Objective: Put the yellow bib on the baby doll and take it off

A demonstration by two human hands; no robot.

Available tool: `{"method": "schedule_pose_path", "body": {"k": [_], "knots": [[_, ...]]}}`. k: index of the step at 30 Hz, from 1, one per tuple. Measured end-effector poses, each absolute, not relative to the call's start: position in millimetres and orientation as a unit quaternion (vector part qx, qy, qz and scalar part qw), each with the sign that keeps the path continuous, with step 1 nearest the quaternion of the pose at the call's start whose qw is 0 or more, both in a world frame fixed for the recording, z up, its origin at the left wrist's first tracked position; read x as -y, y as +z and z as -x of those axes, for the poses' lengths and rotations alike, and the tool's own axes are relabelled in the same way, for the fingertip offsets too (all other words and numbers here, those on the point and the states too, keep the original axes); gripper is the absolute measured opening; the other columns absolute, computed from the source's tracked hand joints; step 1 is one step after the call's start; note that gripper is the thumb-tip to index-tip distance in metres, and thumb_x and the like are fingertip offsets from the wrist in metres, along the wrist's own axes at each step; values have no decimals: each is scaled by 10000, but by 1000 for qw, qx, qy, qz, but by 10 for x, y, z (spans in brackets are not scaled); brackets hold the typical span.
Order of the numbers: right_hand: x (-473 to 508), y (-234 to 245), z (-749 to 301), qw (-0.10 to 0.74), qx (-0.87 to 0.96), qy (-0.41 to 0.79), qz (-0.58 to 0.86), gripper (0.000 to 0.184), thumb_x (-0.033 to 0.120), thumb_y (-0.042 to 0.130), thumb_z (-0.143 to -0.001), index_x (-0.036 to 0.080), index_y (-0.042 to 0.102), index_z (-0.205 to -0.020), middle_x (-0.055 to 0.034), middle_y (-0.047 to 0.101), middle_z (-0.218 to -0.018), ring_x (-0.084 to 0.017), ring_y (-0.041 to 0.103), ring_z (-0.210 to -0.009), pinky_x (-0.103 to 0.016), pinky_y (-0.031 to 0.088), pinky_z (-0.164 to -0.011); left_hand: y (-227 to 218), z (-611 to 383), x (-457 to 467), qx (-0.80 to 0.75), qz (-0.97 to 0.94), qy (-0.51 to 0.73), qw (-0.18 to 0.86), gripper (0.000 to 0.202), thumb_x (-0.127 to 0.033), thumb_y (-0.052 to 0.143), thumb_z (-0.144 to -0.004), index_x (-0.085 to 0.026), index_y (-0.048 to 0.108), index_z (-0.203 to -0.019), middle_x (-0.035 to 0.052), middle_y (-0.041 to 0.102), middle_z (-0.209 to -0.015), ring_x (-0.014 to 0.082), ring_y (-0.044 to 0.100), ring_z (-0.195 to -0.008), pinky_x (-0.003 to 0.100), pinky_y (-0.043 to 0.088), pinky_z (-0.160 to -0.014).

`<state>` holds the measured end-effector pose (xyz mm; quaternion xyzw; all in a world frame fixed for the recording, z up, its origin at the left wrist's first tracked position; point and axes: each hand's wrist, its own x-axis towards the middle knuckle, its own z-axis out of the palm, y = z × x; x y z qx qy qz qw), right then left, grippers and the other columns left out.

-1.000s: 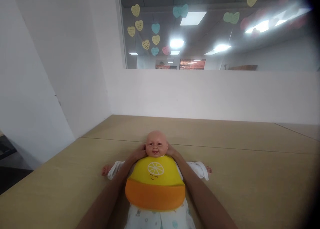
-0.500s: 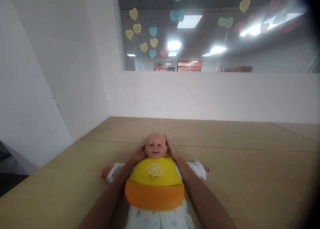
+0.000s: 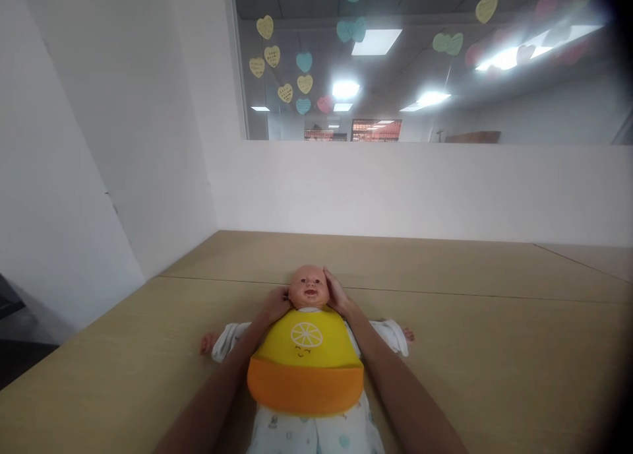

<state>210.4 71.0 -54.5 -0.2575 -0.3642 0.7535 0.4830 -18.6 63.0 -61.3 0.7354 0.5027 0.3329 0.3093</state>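
The bald baby doll (image 3: pixel 310 282) lies on its back in the middle of the wooden surface (image 3: pixel 484 361), head at the far end, arms out to left and right. A yellow silicone bib (image 3: pixel 306 345) with a lemon-slice print covers its chest, the orange catch pouch (image 3: pixel 305 389) at the near edge over the white printed clothes (image 3: pixel 297 434).

The left hand (image 3: pixel 277 305) curls in at the left side of the doll's head, by the ear and neck; its fingertips are hidden, so I cannot tell whether that grip pinches anything. The right hand (image 3: pixel 337 295) lies along the right side of the head, fingers extended against it; whether its thumb closes on something behind the neck cannot be told either.

Done well, this calls for even, light pressure from both sides, so the head does not roll. Feeling for the bib's neckband behind the nape would be wiser than tugging at it, since a pull from one side could skew the bib. The forearms should stay clear of the pouch.
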Motion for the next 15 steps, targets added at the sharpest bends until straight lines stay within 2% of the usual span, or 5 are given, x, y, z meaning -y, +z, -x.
{"method": "schedule_pose_path", "body": {"k": [4,7,10,15], "knots": [[-760,-600,-2094,481,351,754,277,563,645,663,-970,138,804,-1167,-157,834,-1278,-283,783,-1207,-457,565,-1202,-641,202,-645,-497,-742,330,305,335,-220,585,-648,-139,834,-857,146,880,-1043,373,774,-1014,392,574,-844],[-800,-630,-2088,572,372,656,322,373,509,822,-773,188,803,-963,-94,857,-1077,-268,774,-1027,-434,619,-1063,-658,201,-656,-497,-743,322,312,356,-262,564,-655,-140,826,-863,145,878,-1038,367,772,-990,388,559,-824],[-809,-622,-2097,642,409,542,357,302,417,843,-647,206,783,-854,-56,833,-952,-243,723,-925,-404,618,-960,-628,195,-629,-507,-742,313,307,358,-312,554,-675,-144,817,-852,144,875,-1015,369,766,-990,395,549,-829],[-601,-488,-2231,639,505,421,400,351,510,752,-755,199,760,-915,-104,799,-1018,-256,707,-994,-425,568,-1017,-399,236,-419,-491,-753,303,316,337,-412,588,-769,-159,807,-811,116,848,-896,337,750,-919,394,566,-826]]}}
